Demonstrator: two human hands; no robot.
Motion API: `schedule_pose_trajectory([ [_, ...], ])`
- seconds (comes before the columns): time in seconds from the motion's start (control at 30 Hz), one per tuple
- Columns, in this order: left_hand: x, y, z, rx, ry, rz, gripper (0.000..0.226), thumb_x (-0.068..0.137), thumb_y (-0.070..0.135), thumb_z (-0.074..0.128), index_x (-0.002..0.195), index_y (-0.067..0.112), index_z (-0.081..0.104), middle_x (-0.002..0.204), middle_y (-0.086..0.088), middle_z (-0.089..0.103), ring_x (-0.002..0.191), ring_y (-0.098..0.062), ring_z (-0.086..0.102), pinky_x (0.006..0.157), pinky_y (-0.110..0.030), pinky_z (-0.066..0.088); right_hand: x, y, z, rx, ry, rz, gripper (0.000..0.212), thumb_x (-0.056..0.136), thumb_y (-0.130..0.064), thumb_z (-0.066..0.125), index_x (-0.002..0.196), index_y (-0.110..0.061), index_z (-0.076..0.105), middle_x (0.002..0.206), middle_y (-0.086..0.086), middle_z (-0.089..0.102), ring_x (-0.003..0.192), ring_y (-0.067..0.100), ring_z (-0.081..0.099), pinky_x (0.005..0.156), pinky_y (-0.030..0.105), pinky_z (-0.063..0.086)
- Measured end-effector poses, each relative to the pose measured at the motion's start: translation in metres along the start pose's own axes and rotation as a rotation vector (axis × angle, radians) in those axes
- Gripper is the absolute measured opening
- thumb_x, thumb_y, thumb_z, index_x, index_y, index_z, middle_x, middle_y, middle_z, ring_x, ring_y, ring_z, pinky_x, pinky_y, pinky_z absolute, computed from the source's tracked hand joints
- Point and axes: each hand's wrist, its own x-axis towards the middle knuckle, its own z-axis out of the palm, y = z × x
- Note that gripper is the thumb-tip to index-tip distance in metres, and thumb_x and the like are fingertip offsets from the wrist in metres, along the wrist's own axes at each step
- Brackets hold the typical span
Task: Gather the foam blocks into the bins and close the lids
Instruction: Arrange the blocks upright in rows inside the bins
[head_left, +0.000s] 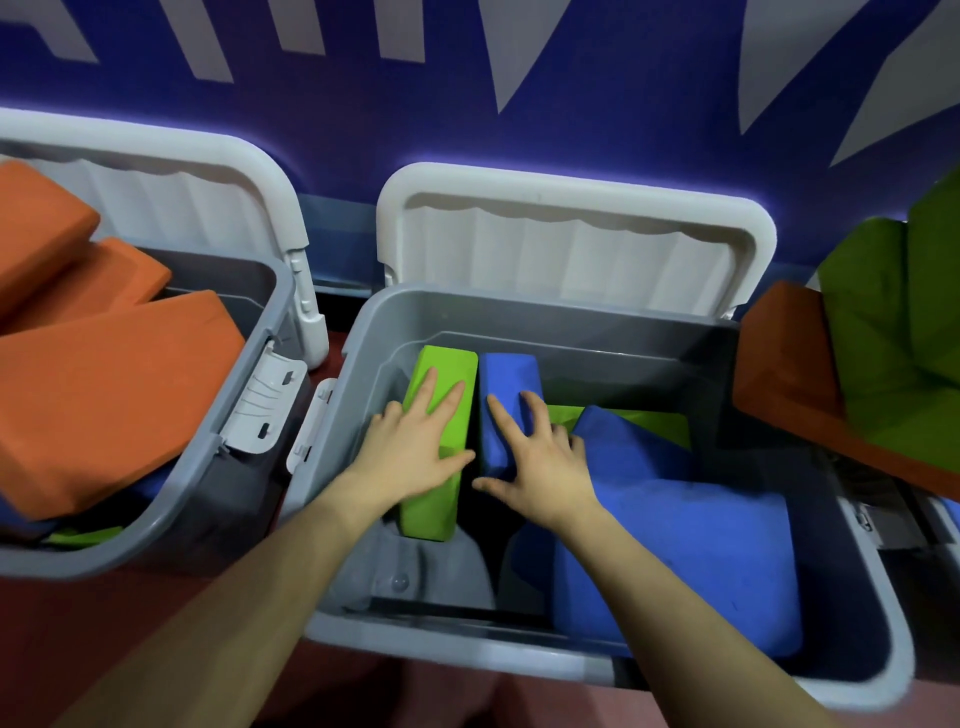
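Note:
Both of my hands are inside the middle grey bin, whose white lid stands open against the wall. My left hand lies flat with straight fingers on an upright green foam block. Beside it, my right hand rests with spread fingers on an upright blue foam block. A large blue block fills the bin's right side, with a green block partly hidden behind it.
The left grey bin is piled with orange foam blocks above its rim, and its white lid is open. At the right edge, green blocks lie on an orange block. A blue wall stands behind.

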Motion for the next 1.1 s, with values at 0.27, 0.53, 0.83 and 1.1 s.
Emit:
schedule_pose_trajectory([
  [0.27, 0.016, -0.004, 0.001, -0.025, 0.173, -0.007, 0.076, 0.091, 0.054, 0.049, 0.153, 0.029, 0.011, 0.160, -0.004, -0.009, 0.119, -0.038, 0.040, 0.103, -0.040, 0.022, 0.023, -0.007, 0.022, -0.011, 0.215, 0.025, 0.087, 0.060, -0.051, 0.085, 0.132, -0.011, 0.057, 0.135, 0.033, 0.047, 0.065, 0.046, 0.060, 0.070, 0.053, 0.051],
  [0.53, 0.013, -0.017, 0.024, -0.061, 0.225, 0.048, 0.069, 0.083, 0.056, 0.039, 0.139, 0.015, 0.043, 0.146, -0.020, 0.041, 0.089, -0.046, 0.060, 0.090, -0.062, 0.043, 0.026, -0.011, 0.027, -0.033, 0.266, -0.005, 0.083, 0.057, -0.053, 0.085, 0.128, -0.017, 0.062, 0.135, 0.023, 0.053, 0.065, 0.037, 0.060, 0.065, 0.049, 0.051],
  [0.83, 0.022, -0.019, 0.032, -0.132, 0.228, 0.081, 0.063, 0.085, 0.053, 0.040, 0.137, 0.017, 0.039, 0.145, -0.016, 0.043, 0.102, -0.049, 0.058, 0.093, -0.071, 0.031, 0.031, -0.010, 0.032, 0.072, 0.309, -0.060, 0.083, 0.066, -0.045, 0.084, 0.134, -0.015, 0.046, 0.139, 0.026, 0.048, 0.076, 0.041, 0.060, 0.075, 0.053, 0.049],
  [1.1, 0.018, -0.017, 0.025, -0.073, 0.165, 0.050, 0.071, 0.088, 0.057, 0.012, 0.149, 0.026, 0.030, 0.157, 0.007, 0.010, 0.144, -0.042, 0.014, 0.115, -0.043, -0.009, 0.034, -0.012, 0.033, -0.047, 0.298, -0.031, 0.094, 0.059, -0.055, 0.082, 0.134, -0.013, 0.046, 0.135, 0.024, 0.052, 0.071, 0.039, 0.061, 0.073, 0.052, 0.051],
])
